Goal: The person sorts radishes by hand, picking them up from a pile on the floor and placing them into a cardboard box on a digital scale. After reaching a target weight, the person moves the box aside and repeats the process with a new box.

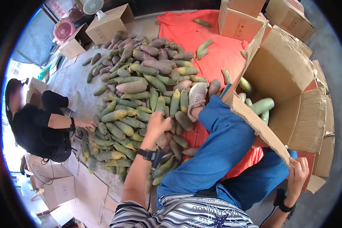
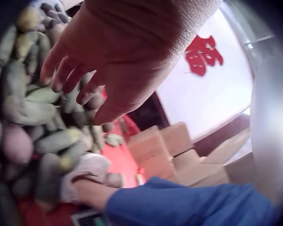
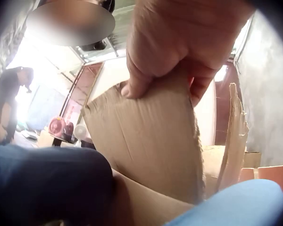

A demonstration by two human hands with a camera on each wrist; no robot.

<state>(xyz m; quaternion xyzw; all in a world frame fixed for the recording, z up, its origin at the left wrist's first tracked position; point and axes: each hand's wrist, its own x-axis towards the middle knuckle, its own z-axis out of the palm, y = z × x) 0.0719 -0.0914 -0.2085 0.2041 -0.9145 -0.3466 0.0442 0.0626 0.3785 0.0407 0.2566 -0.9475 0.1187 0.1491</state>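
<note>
A large pile of long, radish-like vegetables [image 1: 135,87], green, yellow-tipped and purplish, covers the floor. My left hand [image 1: 158,124] is over the near part of the pile; in the left wrist view its fingers [image 2: 68,75] are spread and loosely bent, with nothing held. At the right, a cardboard box [image 1: 292,64] lies tipped with its mouth toward me, several green vegetables [image 1: 262,106] inside. My right hand [image 1: 299,173] grips the edge of its near flap [image 3: 146,136], the thumb on one face and the fingers behind.
My shoe [image 1: 197,98] stands at the pile's edge by a red sheet [image 1: 174,26]. Another person [image 1: 38,121] sits at the left, one hand at the pile. Cardboard boxes [image 1: 239,22], a pink fan [image 1: 64,29] and a white fan [image 1: 93,7] stand at the back.
</note>
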